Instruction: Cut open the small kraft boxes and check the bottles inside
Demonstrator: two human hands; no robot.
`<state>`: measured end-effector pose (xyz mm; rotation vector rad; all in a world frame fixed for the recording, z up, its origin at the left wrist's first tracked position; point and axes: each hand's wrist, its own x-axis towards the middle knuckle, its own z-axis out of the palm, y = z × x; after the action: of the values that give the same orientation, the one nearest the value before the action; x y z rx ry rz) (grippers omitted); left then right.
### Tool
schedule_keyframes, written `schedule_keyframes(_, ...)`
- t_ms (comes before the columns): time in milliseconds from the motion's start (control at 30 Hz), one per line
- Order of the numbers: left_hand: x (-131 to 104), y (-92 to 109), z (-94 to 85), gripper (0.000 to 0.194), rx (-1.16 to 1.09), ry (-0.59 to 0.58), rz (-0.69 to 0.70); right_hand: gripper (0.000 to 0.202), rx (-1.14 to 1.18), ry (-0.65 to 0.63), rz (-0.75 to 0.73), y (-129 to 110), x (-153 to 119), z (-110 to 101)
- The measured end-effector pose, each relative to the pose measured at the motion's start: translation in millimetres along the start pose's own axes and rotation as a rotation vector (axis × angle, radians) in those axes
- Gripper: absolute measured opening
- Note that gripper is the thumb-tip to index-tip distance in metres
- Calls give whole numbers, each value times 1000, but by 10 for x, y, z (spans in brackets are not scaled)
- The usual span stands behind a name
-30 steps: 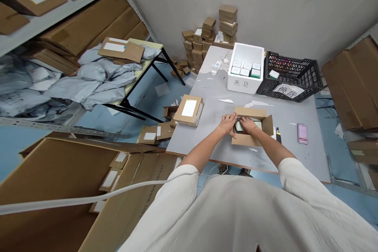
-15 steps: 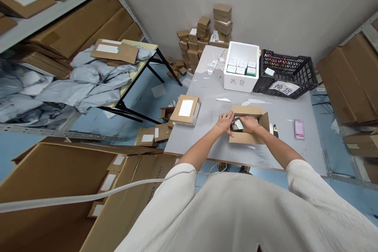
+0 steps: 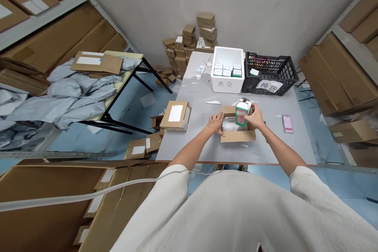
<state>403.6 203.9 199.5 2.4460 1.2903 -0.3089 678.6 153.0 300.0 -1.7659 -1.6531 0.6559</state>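
Note:
An open cardboard box (image 3: 238, 136) sits near the front edge of the grey table, with whitish wrapping (image 3: 232, 124) inside. My left hand (image 3: 216, 123) is closed on the box's left side. Above the right part of the box, my right hand (image 3: 255, 117) grips a small green and white carton (image 3: 242, 113), raised and upright. Behind them stand a white foam bin (image 3: 227, 84) with several small cartons in it and a black crate (image 3: 251, 86) with a paper label.
A closed, labelled cardboard box (image 3: 175, 115) lies left on the table (image 3: 201, 147). A pink item (image 3: 287, 123) lies right. Grey parcels cover a side table (image 3: 110, 100); a large open carton (image 3: 118, 204) stands lower left.
My right hand has lifted the small carton out of the cardboard box, uncovering the whitish wrapping. My left hand stays at the box's left side. The camera view has shifted slightly.

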Motion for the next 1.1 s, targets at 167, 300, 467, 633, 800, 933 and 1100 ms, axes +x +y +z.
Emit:
schedule_keyframes(167, 88, 60, 18, 166, -3, -28, -25, 64, 426, 328, -156, 37, 117, -629)
schedule_keyframes(300, 108, 136, -10, 163, -21, -20, -41, 70, 457, 457, -186, 253, 197, -1179)
schedule_keyframes(467, 65, 269, -83, 160, -30, -33, -79, 70, 348, 541, -26, 810, 136, -1368)
schedule_keyframes(633, 39, 399, -144, 158, -59, -32, -119, 71, 203, 412, 258, 1413, -129, -973)
schedule_keyframes(800, 33, 481, -169, 155, -41, -52, -126, 70, 111, 302, 476, 1776, -425, -536)
schedule_keyframes(933, 38, 526, -166, 156, -16, -61, -137, 74, 105, 230, 548, 1889, -571, -376)
schedule_keyframes(1100, 31, 554, -176, 157, 3, -80, -146, 83, 151, 173, 483, 1884, -686, -372)
